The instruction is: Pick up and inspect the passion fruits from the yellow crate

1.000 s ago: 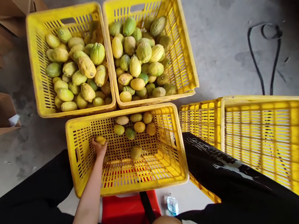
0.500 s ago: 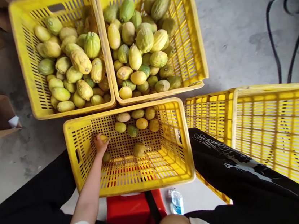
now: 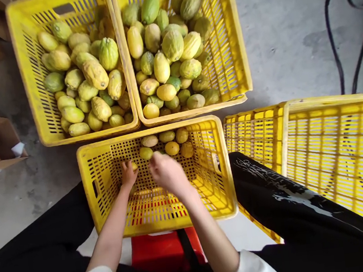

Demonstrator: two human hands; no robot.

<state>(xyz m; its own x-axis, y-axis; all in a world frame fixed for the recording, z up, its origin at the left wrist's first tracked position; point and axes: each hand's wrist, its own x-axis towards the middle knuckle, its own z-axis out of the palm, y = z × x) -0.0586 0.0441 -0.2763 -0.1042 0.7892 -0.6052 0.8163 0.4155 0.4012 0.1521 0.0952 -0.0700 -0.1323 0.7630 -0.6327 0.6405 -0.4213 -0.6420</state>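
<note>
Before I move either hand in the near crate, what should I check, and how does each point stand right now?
1. Left hand on a fruit: ok, fingers curled round a small yellow fruit in the near crate.
2. Right hand grip: cannot tell, seen from the back, whatever lies beneath is hidden.
3. Hands apart: ok, a gap shows between them.
4. Loose fruits within reach: ok, a cluster against the far wall.
5. Far crates have room: not ok, both heaped with fruit.
6. Side crate: ok, no fruit seen inside.
</note>
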